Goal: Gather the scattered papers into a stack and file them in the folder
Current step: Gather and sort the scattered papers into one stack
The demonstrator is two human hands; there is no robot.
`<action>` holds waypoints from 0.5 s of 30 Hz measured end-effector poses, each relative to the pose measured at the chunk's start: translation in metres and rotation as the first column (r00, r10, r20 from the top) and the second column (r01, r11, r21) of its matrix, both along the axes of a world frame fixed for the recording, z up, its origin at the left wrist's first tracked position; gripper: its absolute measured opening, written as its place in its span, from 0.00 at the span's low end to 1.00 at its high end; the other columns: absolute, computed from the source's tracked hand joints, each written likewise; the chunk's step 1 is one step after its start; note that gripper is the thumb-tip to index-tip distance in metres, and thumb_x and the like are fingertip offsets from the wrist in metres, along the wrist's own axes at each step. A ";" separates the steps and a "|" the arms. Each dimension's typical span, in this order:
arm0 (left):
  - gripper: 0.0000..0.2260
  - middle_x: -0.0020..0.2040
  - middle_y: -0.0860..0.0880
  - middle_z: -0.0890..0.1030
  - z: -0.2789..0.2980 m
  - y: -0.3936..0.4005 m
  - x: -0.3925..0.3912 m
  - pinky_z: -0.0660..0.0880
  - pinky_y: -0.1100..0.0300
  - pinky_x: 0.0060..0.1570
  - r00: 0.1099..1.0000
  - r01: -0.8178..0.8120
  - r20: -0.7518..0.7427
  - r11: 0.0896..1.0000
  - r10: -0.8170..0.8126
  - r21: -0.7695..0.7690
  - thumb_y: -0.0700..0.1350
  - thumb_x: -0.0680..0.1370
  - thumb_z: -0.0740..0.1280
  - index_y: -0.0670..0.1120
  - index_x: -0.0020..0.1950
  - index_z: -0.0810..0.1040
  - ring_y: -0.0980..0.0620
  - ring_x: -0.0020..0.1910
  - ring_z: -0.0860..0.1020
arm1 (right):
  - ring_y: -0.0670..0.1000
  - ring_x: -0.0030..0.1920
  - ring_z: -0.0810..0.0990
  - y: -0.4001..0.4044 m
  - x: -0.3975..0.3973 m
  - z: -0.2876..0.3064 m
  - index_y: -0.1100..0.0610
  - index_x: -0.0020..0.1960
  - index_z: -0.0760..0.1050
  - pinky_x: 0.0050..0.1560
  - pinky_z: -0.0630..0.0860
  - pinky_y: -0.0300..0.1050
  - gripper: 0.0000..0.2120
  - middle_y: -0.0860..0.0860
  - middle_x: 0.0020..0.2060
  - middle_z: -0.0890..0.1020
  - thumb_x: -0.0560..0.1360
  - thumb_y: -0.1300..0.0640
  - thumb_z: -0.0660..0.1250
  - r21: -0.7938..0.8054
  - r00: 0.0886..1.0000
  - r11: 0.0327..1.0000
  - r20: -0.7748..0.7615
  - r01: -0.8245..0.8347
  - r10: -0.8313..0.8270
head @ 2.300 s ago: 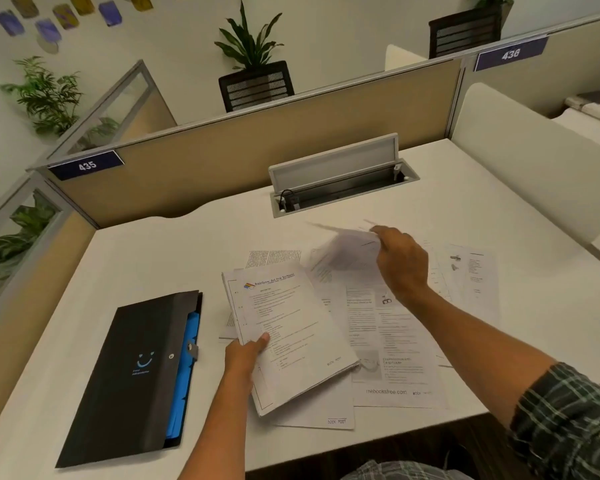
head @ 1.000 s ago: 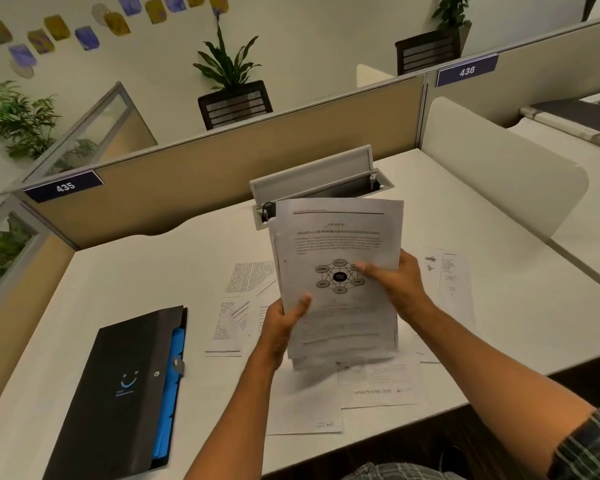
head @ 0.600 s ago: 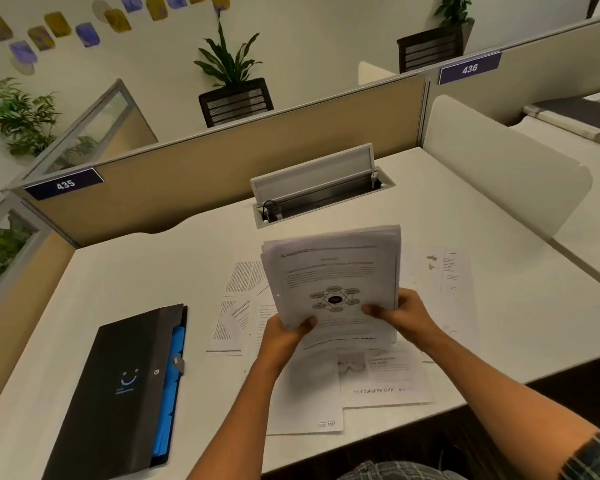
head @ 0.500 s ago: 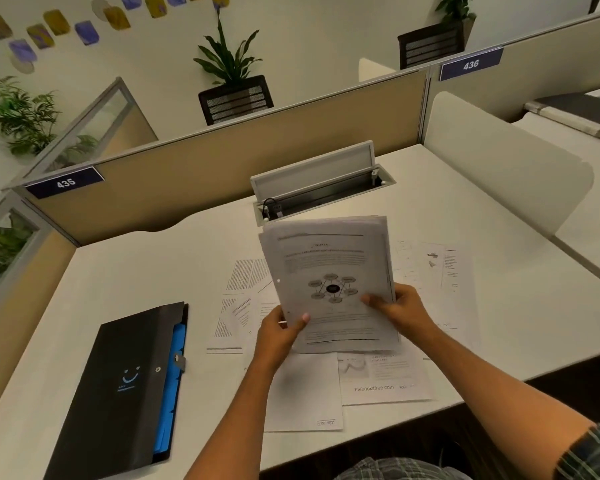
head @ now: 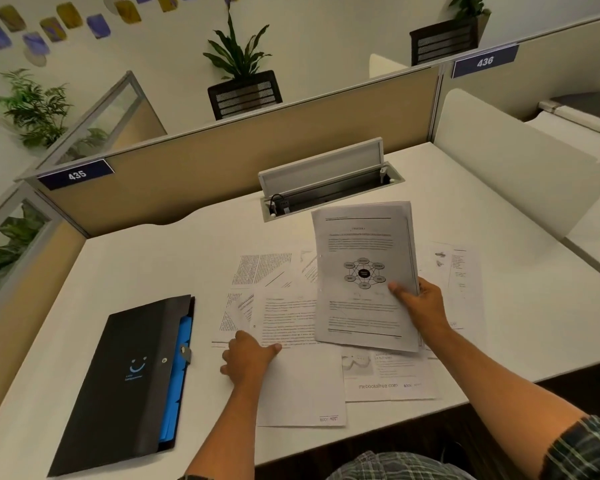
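Stack: the right hand [head: 421,306] holds a stack of papers [head: 364,271] by its right edge, thumb on top, raised over the desk [head: 153,265] with its long axis running away from the person.
Left hand: the left hand [head: 248,358] lies on the loose sheets [head: 291,323], fingers bent at the near left edge of a sheet; whether it pinches that sheet or only presses it, I cannot tell.
Loose sheets: spread flat and overlapping at mid-desk, under and to the left of the stack; 1 further sheet [head: 459,282] lies just beyond the right hand.
Folder: the black folder [head: 129,375] lies closed at the near left, blue dividers showing along its right edge, long axis from near left to far right.
Deciding relation: the next sheet lies directly under the left hand, left of the stack; the left hand is nearer both to it and to the folder. In my judgement it must travel rightwards to join the stack.
Change: 0.5 s ago both hands held the stack; now the left hand has let go and come down onto the sheets, and the stack sits further right.
Progress: gathering partly done; filing not yet begun.
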State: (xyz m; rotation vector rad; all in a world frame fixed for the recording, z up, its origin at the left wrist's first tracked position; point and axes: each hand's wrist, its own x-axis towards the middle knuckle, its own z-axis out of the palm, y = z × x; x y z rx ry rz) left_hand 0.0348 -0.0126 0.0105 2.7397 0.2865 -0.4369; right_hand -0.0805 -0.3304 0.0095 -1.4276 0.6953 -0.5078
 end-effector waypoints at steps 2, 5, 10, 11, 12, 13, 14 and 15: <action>0.36 0.64 0.40 0.78 0.000 0.001 0.002 0.72 0.41 0.64 0.999 -0.048 -0.028 0.996 0.046 -0.077 0.60 0.68 0.79 0.41 0.67 0.71 0.37 0.64 0.75 | 0.51 0.41 0.87 0.000 0.000 -0.001 0.52 0.50 0.81 0.35 0.83 0.38 0.06 0.52 0.43 0.87 0.75 0.57 0.77 -0.006 1.000 1.000 -0.003 -0.002 0.002; 0.24 0.59 0.42 0.81 0.001 0.006 0.003 0.76 0.43 0.60 0.998 -0.055 -0.026 0.981 0.051 -0.184 0.54 0.72 0.79 0.41 0.58 0.77 0.39 0.58 0.79 | 0.51 0.41 0.87 0.000 0.000 -0.002 0.52 0.50 0.81 0.35 0.83 0.38 0.06 0.51 0.44 0.87 0.75 0.56 0.76 -0.005 1.000 1.000 -0.005 0.000 0.000; 0.08 0.43 0.53 0.81 0.006 0.024 0.004 0.76 0.61 0.41 0.991 0.025 0.128 0.874 0.043 -0.486 0.44 0.76 0.76 0.49 0.41 0.78 0.43 0.51 0.82 | 0.48 0.40 0.87 -0.006 -0.001 -0.004 0.51 0.51 0.81 0.34 0.82 0.37 0.07 0.50 0.44 0.87 0.75 0.56 0.77 0.002 1.000 1.000 -0.008 0.026 -0.026; 0.06 0.43 0.55 0.81 0.009 0.028 0.006 0.74 0.64 0.41 0.986 0.035 0.156 0.842 0.058 -0.538 0.44 0.76 0.75 0.50 0.43 0.80 0.44 0.51 0.81 | 0.46 0.39 0.87 -0.008 -0.001 -0.004 0.51 0.50 0.81 0.34 0.82 0.36 0.07 0.50 0.44 0.87 0.75 0.56 0.77 0.002 1.000 1.000 -0.007 0.029 -0.029; 0.04 0.44 0.54 0.82 0.011 0.033 0.009 0.75 0.63 0.43 0.982 0.044 0.175 0.807 0.075 -0.589 0.44 0.77 0.75 0.49 0.46 0.81 0.44 0.51 0.81 | 0.46 0.39 0.87 -0.010 -0.002 -0.005 0.51 0.50 0.81 0.34 0.81 0.36 0.07 0.50 0.44 0.87 0.75 0.56 0.77 0.004 0.999 0.999 -0.006 0.035 -0.035; 0.02 0.45 0.52 0.84 0.014 0.038 0.013 0.76 0.61 0.44 0.977 0.060 0.194 0.766 0.085 -0.639 0.44 0.77 0.75 0.48 0.48 0.83 0.43 0.50 0.82 | 0.46 0.39 0.87 -0.012 -0.003 -0.005 0.52 0.51 0.81 0.34 0.82 0.36 0.07 0.50 0.44 0.87 0.75 0.56 0.76 0.004 0.999 0.999 -0.004 0.041 -0.041; 0.02 0.44 0.50 0.86 0.016 0.044 0.017 0.78 0.58 0.45 0.974 0.073 0.203 0.718 0.096 -0.692 0.44 0.77 0.75 0.47 0.49 0.84 0.43 0.49 0.83 | 0.48 0.41 0.87 -0.014 -0.003 -0.006 0.54 0.53 0.82 0.35 0.82 0.37 0.08 0.51 0.45 0.87 0.76 0.56 0.76 0.000 0.999 0.999 -0.003 0.049 -0.049; 0.03 0.45 0.49 0.87 0.020 0.048 0.021 0.80 0.55 0.47 0.973 0.072 0.198 0.667 0.115 -0.742 0.44 0.77 0.74 0.47 0.51 0.85 0.44 0.49 0.84 | 0.50 0.42 0.87 -0.016 -0.004 -0.007 0.56 0.55 0.82 0.36 0.82 0.37 0.09 0.51 0.45 0.87 0.76 0.56 0.76 -0.008 0.998 0.998 -0.002 0.056 -0.056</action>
